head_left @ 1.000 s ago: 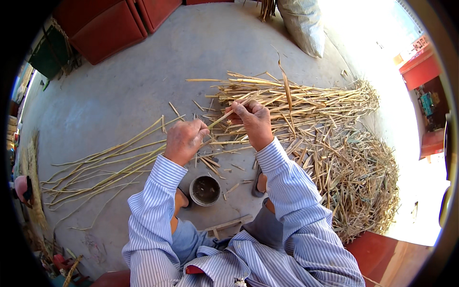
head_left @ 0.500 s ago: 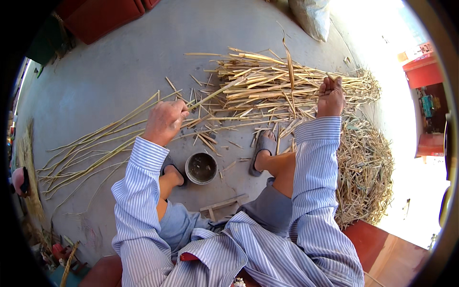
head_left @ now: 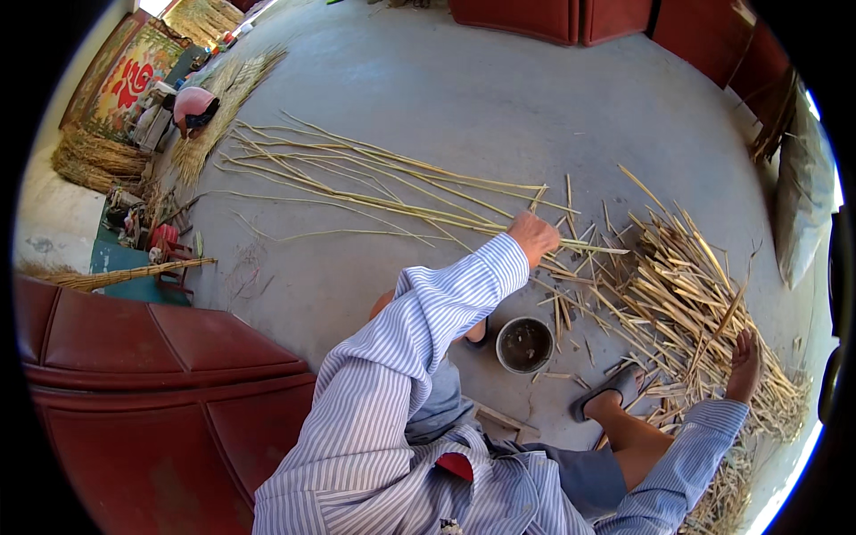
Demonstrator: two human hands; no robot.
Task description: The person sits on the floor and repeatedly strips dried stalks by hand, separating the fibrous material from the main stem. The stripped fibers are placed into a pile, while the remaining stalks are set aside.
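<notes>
My left hand is closed round a pale yellow-green stalk, whose end points right toward a heap of straw-coloured stalks. More long, thin stalks fan out over the floor to the left of that hand. At the right, my right hand is raised beside the heap with its fingers drawn in. Whatever it may hold is too small to make out. Between my feet stands a round bowl with dark liquid in it.
Red padded seats stand on my left, and more red furniture at the back. Another person in pink bends over a long straw bundle, far left. A pale sack stands at the right. Loose chaff lies below the heap.
The view has swung left, bringing the red seats and the other person into fuller sight. My left hand still grips a stalk, now lying lower; my hands stay wide apart.
</notes>
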